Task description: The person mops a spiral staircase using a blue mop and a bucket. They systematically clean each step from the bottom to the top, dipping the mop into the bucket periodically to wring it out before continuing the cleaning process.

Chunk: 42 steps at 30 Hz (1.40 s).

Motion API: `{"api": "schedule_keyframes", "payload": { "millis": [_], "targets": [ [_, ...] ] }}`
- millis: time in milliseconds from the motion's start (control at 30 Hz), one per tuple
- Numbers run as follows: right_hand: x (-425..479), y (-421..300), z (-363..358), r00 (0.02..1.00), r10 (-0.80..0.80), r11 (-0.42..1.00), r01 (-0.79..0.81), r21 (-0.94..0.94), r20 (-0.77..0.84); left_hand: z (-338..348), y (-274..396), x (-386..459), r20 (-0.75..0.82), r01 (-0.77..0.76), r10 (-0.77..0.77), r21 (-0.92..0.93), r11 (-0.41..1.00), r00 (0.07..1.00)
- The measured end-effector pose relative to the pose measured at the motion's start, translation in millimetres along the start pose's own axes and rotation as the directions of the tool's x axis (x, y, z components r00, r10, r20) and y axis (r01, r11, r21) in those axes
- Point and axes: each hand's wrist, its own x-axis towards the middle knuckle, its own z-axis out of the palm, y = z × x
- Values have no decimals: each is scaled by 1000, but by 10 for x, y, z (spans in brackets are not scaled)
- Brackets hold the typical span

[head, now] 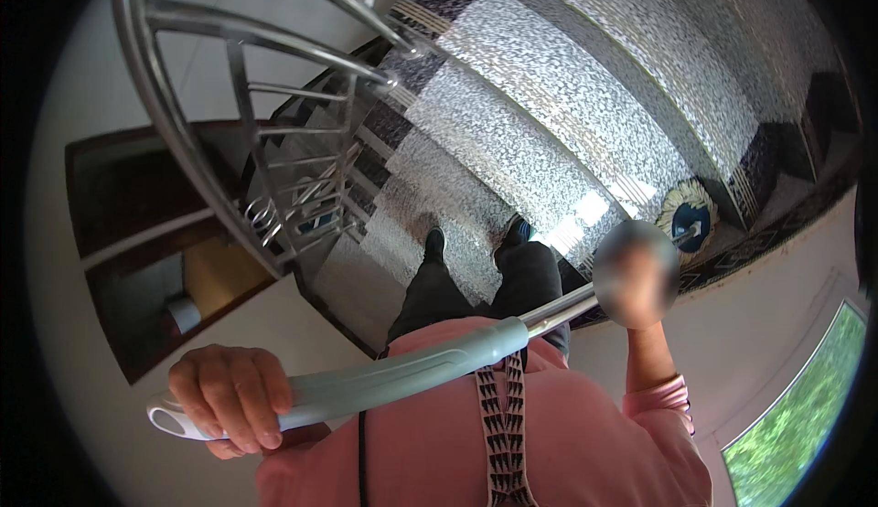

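A mop with a grey-green plastic grip and a metal pole lies slantwise across the front of my body. My left hand is wrapped around the grip, close to its white looped end. Farther along, my right hand is on the metal pole; a blurred patch hides its fingers. The round mop head, with cream strands around a dark blue centre, rests on a speckled stone stair tread near the wall at the right.
My feet stand on the lower steps. A stainless steel railing curves along the left, above a stairwell. Dark patterned skirting edges the wall at right, below a window. At left is a dark-framed opening.
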Motion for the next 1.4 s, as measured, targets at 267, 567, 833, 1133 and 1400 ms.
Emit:
{"api": "schedule_keyframes", "payload": {
  "millis": [267,567,833,1133,1400],
  "targets": [
    [607,-441,261,918,298,948,-317,-31,-263,-882,-319,-1,104,-172,187,-138,975,977],
    [717,-1578,882,833,204,928,-331,-169,-515,-1458,236,-227,254,-189,283,-340,921,925],
    [584,-2052,1206,863,308,942,-335,2,-400,-1806,618,-523,356,-170,222,-173,970,908],
    [1290,-2223,1712,930,214,968,-160,192,-300,-1838,697,-501,317,-221,225,-48,974,921],
    [783,-1590,1739,961,265,964,-262,57,-80,-1736,-95,-908,1,-118,119,129,985,993]
  ]
}}
